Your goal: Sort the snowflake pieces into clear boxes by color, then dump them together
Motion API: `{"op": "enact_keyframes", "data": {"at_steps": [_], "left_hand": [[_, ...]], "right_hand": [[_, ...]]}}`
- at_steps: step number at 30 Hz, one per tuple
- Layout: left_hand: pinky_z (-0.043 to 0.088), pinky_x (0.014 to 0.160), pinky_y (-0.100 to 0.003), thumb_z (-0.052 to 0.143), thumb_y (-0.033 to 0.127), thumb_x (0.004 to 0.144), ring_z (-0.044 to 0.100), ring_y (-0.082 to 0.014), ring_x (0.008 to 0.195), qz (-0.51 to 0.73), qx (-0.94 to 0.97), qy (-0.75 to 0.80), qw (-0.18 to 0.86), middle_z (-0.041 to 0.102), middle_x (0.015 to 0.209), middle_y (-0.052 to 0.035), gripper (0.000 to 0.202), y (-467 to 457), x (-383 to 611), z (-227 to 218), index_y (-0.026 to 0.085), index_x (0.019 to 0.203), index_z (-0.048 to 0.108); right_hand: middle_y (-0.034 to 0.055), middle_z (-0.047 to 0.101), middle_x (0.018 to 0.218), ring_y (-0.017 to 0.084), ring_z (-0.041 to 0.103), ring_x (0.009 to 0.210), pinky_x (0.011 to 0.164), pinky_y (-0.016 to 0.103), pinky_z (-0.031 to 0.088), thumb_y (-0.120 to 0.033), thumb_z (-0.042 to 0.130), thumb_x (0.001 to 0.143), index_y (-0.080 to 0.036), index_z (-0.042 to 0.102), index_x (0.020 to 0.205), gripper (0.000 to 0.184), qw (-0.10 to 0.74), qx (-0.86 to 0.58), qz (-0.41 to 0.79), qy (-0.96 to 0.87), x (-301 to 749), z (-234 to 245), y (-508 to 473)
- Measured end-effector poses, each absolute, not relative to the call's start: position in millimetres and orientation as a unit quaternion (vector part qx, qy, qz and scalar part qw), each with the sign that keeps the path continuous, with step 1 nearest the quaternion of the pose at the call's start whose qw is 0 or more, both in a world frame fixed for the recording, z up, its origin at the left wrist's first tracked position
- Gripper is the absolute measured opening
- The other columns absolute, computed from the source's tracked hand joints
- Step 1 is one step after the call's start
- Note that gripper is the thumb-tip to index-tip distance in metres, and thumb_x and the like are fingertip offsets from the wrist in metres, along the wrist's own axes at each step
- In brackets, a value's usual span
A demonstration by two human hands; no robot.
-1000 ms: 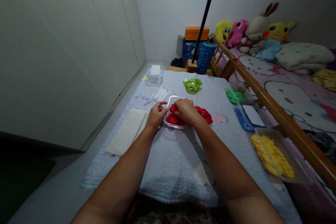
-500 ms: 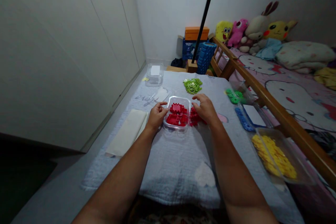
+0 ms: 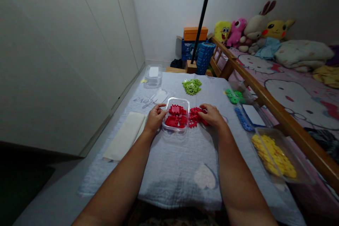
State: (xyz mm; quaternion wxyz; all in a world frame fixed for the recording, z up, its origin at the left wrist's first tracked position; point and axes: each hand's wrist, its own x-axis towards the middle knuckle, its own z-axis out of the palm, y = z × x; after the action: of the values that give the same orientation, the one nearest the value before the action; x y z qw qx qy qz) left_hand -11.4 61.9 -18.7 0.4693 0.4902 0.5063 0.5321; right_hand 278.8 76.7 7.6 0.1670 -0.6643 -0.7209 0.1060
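Note:
A clear plastic container point(image 3: 176, 129) sits on the cloth in front of me with red interlocking building pieces point(image 3: 176, 120) inside. My left hand point(image 3: 155, 118) holds its left rim, thumb and fingers closed at the edge. Just right of the container lies a loose pile of similar red pieces point(image 3: 194, 116). At the right side of that pile is my right hand point(image 3: 212, 116), its fingers curled around some red pieces; the fingertips are partly hidden.
Light green pieces point(image 3: 192, 87) lie behind the container. A clear lidded box point(image 3: 153, 76) stands back left, a folded cream cloth point(image 3: 124, 136) at left. Along the right edge are containers of green point(image 3: 234, 96), blue point(image 3: 245, 120) and yellow pieces point(image 3: 275, 155), beside a wooden bed rail point(image 3: 278, 113).
My right hand has come down and slightly right onto the right side of the red pile, its fingers closing there. The left hand stays at the container's rim. The view has shifted slightly.

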Motion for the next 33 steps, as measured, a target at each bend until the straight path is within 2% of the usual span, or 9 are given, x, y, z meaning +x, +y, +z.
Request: {"op": "enact_keyframes", "data": {"at_steps": [3, 9, 13, 19, 25, 33], "left_hand": [[0.034, 0.053, -0.022, 0.071, 0.036, 0.074, 0.046, -0.0103, 0.051, 0.532, 0.487, 0.507, 0.472, 0.048, 0.059, 0.0087, 0.043, 61, -11, -17, 0.016, 0.112, 0.067], [0.030, 0.051, -0.021, 0.074, 0.037, 0.072, 0.041, -0.0087, 0.050, 0.544, 0.462, 0.497, 0.494, 0.047, 0.059, 0.0091, 0.046, 60, -9, -17, 0.016, 0.113, 0.067], [0.031, 0.052, -0.022, 0.073, 0.036, 0.072, 0.042, -0.0089, 0.050, 0.544, 0.460, 0.496, 0.497, 0.048, 0.060, 0.0087, 0.045, 59, -8, -17, 0.016, 0.113, 0.067], [0.031, 0.052, -0.022, 0.071, 0.035, 0.073, 0.042, -0.0091, 0.051, 0.546, 0.468, 0.495, 0.488, 0.047, 0.059, 0.0093, 0.044, 59, -9, -16, 0.015, 0.112, 0.066], [0.032, 0.053, -0.022, 0.071, 0.036, 0.073, 0.043, -0.0096, 0.052, 0.544, 0.474, 0.496, 0.483, 0.045, 0.058, 0.0094, 0.043, 60, -9, -17, 0.016, 0.111, 0.067], [0.031, 0.054, -0.022, 0.072, 0.037, 0.073, 0.042, -0.0098, 0.052, 0.543, 0.473, 0.493, 0.488, 0.045, 0.058, 0.0093, 0.045, 61, -9, -18, 0.015, 0.112, 0.066]], "right_hand": [[0.0106, 0.077, 0.113, 0.027, 0.068, 0.103, 0.092, 0.040, 0.049, -0.037, 0.068, 0.089, -0.022, 0.075, 0.113, 0.029, 0.153, -0.686, 0.119, -0.702, 269, 10, 74], [0.0076, 0.077, 0.109, 0.026, 0.066, 0.101, 0.090, 0.037, 0.045, -0.035, 0.067, 0.089, -0.023, 0.075, 0.102, 0.019, 0.166, -0.690, 0.111, -0.696, 265, 9, 72], [0.0064, 0.076, 0.109, 0.027, 0.063, 0.104, 0.095, 0.039, 0.043, -0.033, 0.066, 0.087, -0.024, 0.073, 0.098, 0.016, 0.226, -0.697, 0.082, -0.676, 265, 12, 72], [0.0094, 0.073, 0.115, 0.029, 0.058, 0.111, 0.103, 0.043, 0.038, -0.031, 0.063, 0.089, -0.023, 0.069, 0.100, 0.016, 0.325, -0.651, 0.053, -0.683, 241, 26, 64], [0.0104, 0.072, 0.118, 0.031, 0.053, 0.117, 0.111, 0.048, 0.028, -0.034, 0.063, 0.092, -0.023, 0.071, 0.106, 0.019, 0.272, -0.596, 0.062, -0.753, 198, 29, 51], [0.0129, 0.070, 0.119, 0.035, 0.050, 0.119, 0.116, 0.061, 0.019, -0.036, 0.066, 0.093, -0.023, 0.072, 0.109, 0.022, 0.213, -0.630, 0.016, -0.747, 184, 29, 48]]}}
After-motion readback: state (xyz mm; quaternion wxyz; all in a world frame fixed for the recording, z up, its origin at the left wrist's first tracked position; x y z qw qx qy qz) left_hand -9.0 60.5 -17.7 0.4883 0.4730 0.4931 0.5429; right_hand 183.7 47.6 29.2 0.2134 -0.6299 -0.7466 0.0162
